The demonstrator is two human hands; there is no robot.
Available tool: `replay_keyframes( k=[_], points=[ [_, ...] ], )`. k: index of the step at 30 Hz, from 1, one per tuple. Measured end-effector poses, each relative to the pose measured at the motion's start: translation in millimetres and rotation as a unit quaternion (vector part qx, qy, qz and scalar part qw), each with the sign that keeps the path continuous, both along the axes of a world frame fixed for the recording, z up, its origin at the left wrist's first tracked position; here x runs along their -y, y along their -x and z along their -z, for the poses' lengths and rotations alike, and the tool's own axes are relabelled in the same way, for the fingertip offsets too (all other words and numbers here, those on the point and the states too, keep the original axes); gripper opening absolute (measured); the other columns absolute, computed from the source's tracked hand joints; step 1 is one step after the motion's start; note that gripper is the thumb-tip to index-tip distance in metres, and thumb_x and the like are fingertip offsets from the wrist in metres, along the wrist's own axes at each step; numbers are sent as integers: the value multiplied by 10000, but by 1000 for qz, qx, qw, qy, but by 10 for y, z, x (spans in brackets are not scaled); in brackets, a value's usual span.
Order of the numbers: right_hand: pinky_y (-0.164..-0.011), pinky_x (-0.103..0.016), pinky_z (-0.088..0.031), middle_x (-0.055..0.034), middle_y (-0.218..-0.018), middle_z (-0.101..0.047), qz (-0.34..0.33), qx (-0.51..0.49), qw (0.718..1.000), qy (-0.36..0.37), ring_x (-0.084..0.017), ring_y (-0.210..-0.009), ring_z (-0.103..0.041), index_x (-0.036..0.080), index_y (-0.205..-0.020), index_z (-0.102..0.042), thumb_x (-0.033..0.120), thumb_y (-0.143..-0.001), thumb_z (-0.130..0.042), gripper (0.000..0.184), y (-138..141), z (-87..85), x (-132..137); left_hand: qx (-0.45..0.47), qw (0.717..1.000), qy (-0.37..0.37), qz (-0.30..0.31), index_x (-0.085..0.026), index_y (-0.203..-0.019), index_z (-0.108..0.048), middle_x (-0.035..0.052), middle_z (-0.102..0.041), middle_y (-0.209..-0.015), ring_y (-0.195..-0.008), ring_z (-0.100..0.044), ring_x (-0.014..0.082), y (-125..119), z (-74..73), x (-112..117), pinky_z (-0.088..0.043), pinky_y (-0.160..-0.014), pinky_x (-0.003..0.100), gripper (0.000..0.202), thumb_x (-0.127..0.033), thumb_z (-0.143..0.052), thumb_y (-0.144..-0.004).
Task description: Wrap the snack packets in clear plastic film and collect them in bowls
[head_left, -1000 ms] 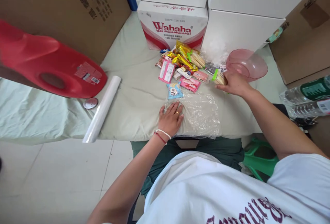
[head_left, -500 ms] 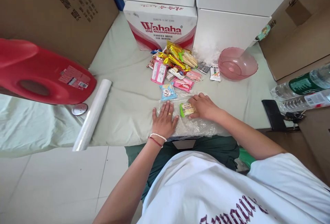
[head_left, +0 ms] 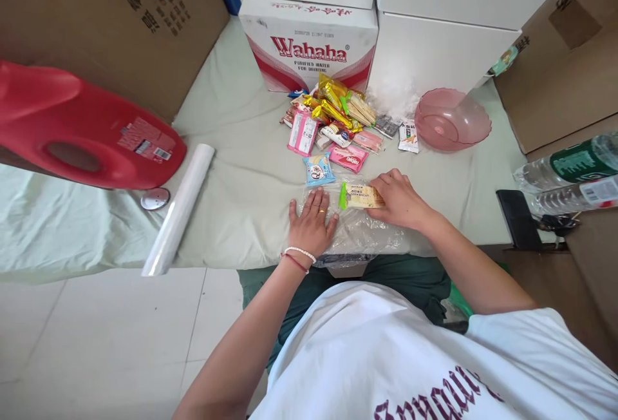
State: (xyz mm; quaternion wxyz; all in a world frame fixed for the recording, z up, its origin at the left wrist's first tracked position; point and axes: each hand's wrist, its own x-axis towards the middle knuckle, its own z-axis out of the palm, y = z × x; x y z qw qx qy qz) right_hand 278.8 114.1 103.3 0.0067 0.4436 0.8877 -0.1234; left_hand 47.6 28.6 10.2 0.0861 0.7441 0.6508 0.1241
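Note:
My left hand lies flat, fingers spread, on a sheet of clear plastic film at the table's front edge. On that film rests a packet of soda biscuits with a green end. My right hand grips the packet's right end, the thumb on the near side and the fingers curled over the far side. Just beyond my left hand is a small blue snack packet. A pink wafer packet lies to its right.
Behind are a heap of wrapped snacks, a Wahaha carton and a pink translucent bowl. Leftward lie a roll of plastic film and a big red jug. Bottles and a black phone sit right.
My right hand has shifted right along the biscuit packet, so more of its label shows. My left hand stays flat on the film. The whole view has shifted slightly.

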Motion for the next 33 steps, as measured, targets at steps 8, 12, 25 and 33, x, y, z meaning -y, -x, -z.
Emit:
replay_keyframes(
  k=[8,12,25,33],
  points=[
    [-874,-430,-411,-172,-1166,-644,58,44,997,-12,-366,-1128,-498,146,-1173,-630,389,-865,-690,397,-28,-227,-68,-17,1000,21,-16,-192,-1634,-327,135,-312,-1692,-1573,-325,292,-25,-26,-2,-86,-1287,649,646,-472,-314,-1052],
    [-820,-426,-457,-170,-1043,-675,137,66,988,23,-354,-1003,-570,139,-1104,-631,393,-846,-677,365,-480,-147,-128,-9,999,21,-28,-193,-1643,-301,125,-310,-1695,-1574,-326,278,-27,-26,-4,-75,-1294,637,644,-466,-290,-1059],
    [-1130,-475,-464,-173,-1623,-411,-41,-169,964,200,-312,-1453,-471,214,-1255,-541,231,-824,-728,471,-1236,400,754,2,999,1,-46,-243,-1607,-396,108,-318,-1700,-1609,-220,325,-33,-45,6,-98,-1259,703,590,-448,-306,-1061],
    [-1130,-532,-459,-170,-1427,-590,-51,-192,976,95,-348,-1384,-503,198,-1276,-587,394,-853,-764,499,-903,18,337,-1,999,18,-48,-192,-1630,-328,124,-310,-1697,-1593,-274,300,-35,-65,-10,-90,-1258,712,621,-445,-278,-1065]
  ],
)
